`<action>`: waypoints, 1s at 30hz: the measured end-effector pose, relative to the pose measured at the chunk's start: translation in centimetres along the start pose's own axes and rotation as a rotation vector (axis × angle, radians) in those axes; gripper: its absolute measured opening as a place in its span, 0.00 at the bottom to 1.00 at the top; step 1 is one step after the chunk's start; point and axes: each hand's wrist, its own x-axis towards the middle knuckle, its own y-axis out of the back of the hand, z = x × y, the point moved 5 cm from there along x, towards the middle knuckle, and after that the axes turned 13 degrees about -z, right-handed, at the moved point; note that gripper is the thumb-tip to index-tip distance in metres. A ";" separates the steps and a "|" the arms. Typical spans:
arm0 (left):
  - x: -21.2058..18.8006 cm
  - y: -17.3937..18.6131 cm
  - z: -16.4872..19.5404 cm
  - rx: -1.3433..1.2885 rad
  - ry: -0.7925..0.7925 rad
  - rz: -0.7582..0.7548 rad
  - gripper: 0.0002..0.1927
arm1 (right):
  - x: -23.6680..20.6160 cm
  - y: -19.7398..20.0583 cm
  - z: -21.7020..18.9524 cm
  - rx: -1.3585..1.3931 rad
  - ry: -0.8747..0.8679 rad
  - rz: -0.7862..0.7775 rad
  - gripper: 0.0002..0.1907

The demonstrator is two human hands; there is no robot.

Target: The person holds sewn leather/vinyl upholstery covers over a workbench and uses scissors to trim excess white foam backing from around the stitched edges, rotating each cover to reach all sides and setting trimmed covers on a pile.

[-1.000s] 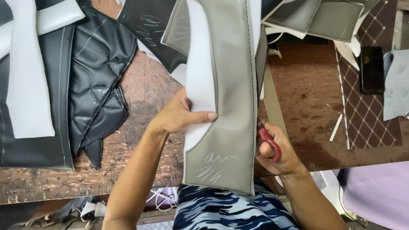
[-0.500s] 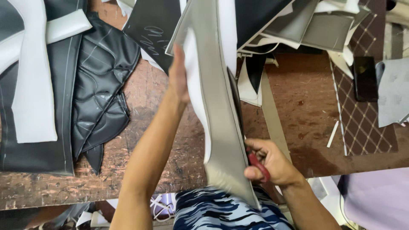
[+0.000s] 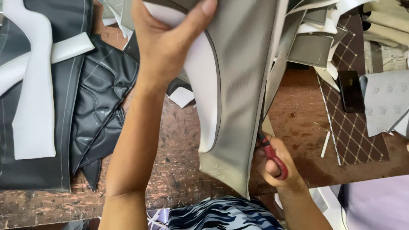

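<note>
My left hand grips the upper edge of a long grey leatherette panel backed with white foam, holding it up above the wooden table. My right hand holds red-handled scissors against the panel's right edge, low down, with the blades running up along the edge. The panel tapers to a point near my lap.
Black quilted leatherette pieces and white foam strips lie at the left. Grey offcuts pile up at the back right. A brown diamond-stitched sheet with a black phone on it lies at the right.
My left hand has risen and moved toward the top of the panel, lifting it higher. The right hand with the scissors has stayed low along the right edge.
</note>
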 end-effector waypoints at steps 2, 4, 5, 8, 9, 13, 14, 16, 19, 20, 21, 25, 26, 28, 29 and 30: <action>-0.4 -0.3 0.4 -0.006 -0.006 0.017 0.12 | 0.3 0.1 -0.6 -0.064 0.071 -0.034 0.52; -0.6 -0.4 0.2 -0.071 0.015 0.049 0.15 | 0.7 0.2 -0.8 -0.091 0.079 -0.036 0.50; -0.7 -0.3 0.2 -0.083 0.022 0.056 0.15 | 0.8 0.3 -0.9 -0.099 0.073 -0.030 0.50; -0.7 -0.1 0.2 -0.060 0.019 0.053 0.16 | 1.0 0.6 -0.9 -0.124 0.070 -0.018 0.48; -0.7 0.0 0.3 -0.046 0.014 0.048 0.15 | 0.9 0.7 -0.9 -0.131 0.071 -0.020 0.47; -0.8 -0.1 0.7 -0.037 0.046 0.050 0.13 | 0.9 1.3 -0.5 -0.079 0.125 0.014 0.45; -0.8 -0.5 0.7 -0.034 0.048 0.042 0.14 | 1.1 1.4 -0.4 -0.051 0.186 0.030 0.44; -0.8 -1.3 0.9 -0.022 0.038 0.020 0.15 | 1.4 1.7 -0.9 -0.027 0.257 0.004 0.43; -1.0 -2.0 0.8 -0.062 0.101 0.023 0.15 | 1.7 1.6 -1.6 -0.053 0.222 -0.063 0.44; -1.0 -2.1 0.9 -0.074 0.105 0.026 0.15 | 1.7 1.5 -1.7 -0.073 0.182 -0.056 0.43; -1.1 -2.1 1.0 -0.086 0.108 0.029 0.15 | 1.8 1.5 -1.8 -0.095 0.145 -0.055 0.43; -1.2 -2.2 1.3 -0.063 0.110 0.021 0.14 | 2.6 1.1 -2.3 -0.135 0.174 -0.122 0.41; -1.2 -2.4 1.3 -0.062 0.113 0.016 0.15 | 3.1 1.3 -2.3 -0.106 0.181 -0.133 0.42; -1.3 -3.0 1.2 -0.068 0.093 0.003 0.16 | 3.2 1.3 -2.6 -0.064 0.213 -0.153 0.39; -1.4 -3.1 1.2 -0.073 0.089 -0.005 0.16 | 3.1 1.3 -3.0 -0.050 0.239 -0.161 0.36; -1.5 -3.3 1.1 -0.078 0.085 -0.013 0.16 | 3.0 1.0 -3.3 -0.039 0.266 -0.171 0.32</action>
